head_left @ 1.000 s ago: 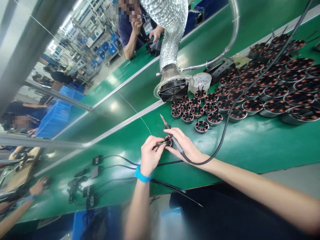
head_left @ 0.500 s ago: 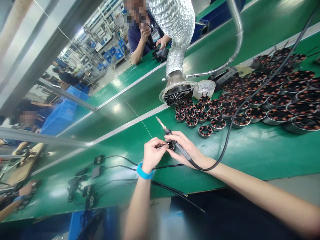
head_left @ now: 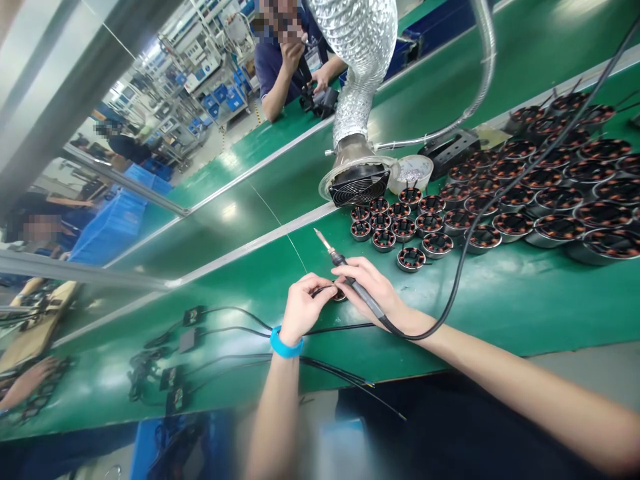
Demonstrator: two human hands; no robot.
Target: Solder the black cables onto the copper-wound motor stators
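Note:
My right hand (head_left: 375,290) is closed around the handle of a soldering iron (head_left: 338,259), whose bare tip points up and away to the left. Beneath its fingertips sits a small motor stator (head_left: 339,294) with a metal rim, partly hidden by both hands. My left hand (head_left: 303,308), with a blue wristband (head_left: 286,343), pinches a black cable (head_left: 318,291) at the stator's edge. Where the cable's end meets the stator is too small to make out. A thin pale wire (head_left: 294,247) runs down to my left fingers.
Several stators (head_left: 411,259) stand in rows at the right. Behind them are a fume extractor (head_left: 361,185) on a foil duct and a white bowl (head_left: 414,175). Black cables with small boxes (head_left: 187,340) lie left. A co-worker (head_left: 295,67) sits across the bench.
My view has shifted slightly. Both hands keep their grips, and my right fingers sit a little differently over the stator, which shows less. A co-worker's hand at far left has moved.

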